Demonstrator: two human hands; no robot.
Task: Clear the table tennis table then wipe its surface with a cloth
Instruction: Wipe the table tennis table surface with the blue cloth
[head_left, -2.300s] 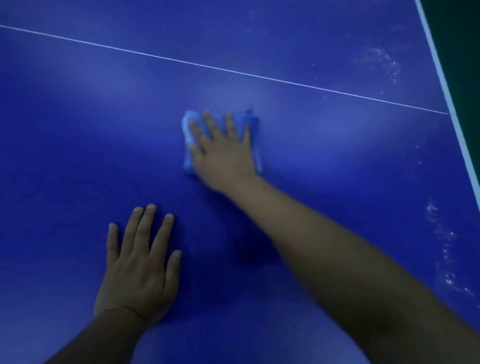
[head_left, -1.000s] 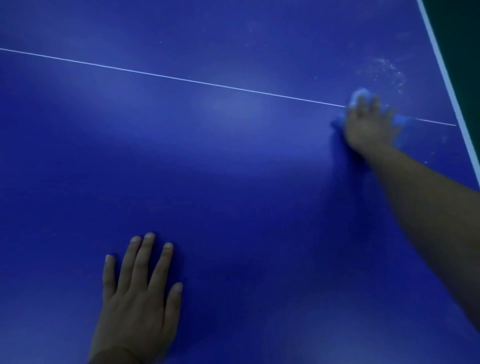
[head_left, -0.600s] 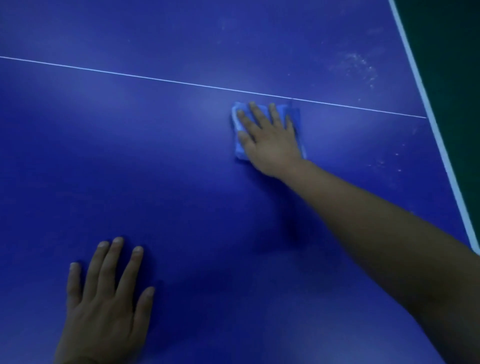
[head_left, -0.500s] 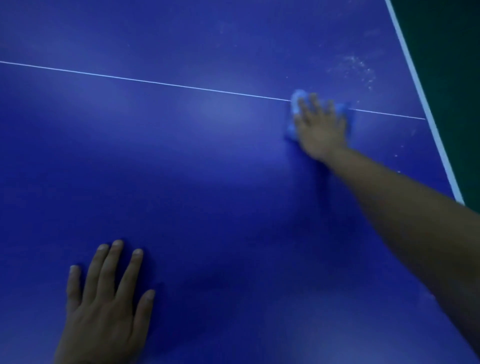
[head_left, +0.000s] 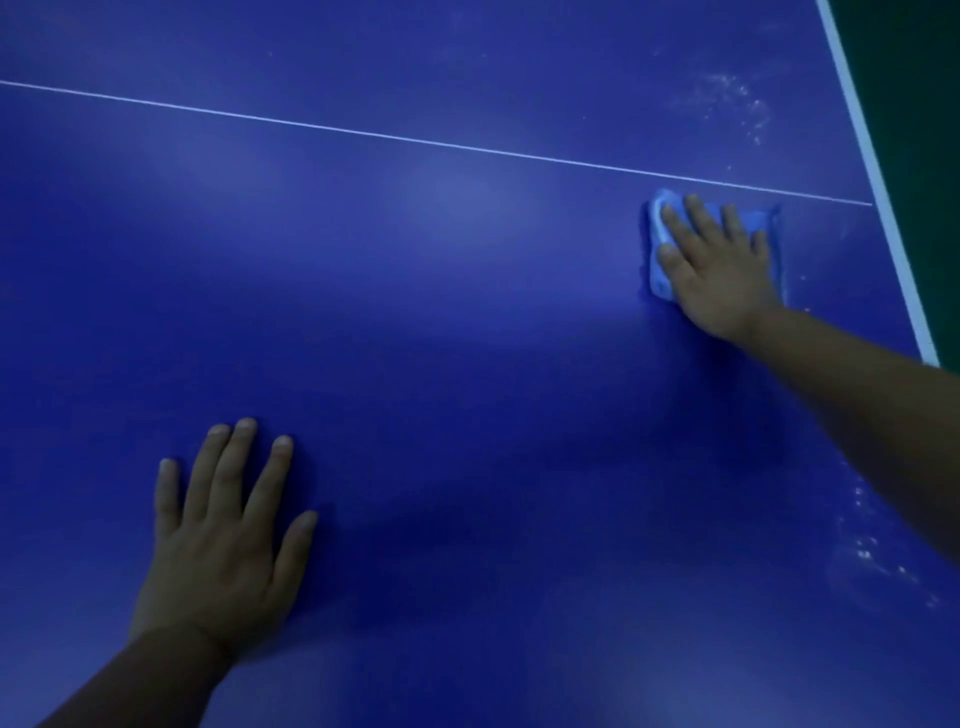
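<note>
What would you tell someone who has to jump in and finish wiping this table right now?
Left hand: flat on the blue table tennis table, fingers straight, holding nothing.
Right hand: pressing the folded blue cloth flat on the table, just on the near side of the thin white line, close to the white edge stripe.
Done: no bats, balls or other loose things show on the table, and wiping is under way.
Left: whitish dusty specks beyond the line near the right edge, and another speckled patch near the lower right. Wipe those.
</note>
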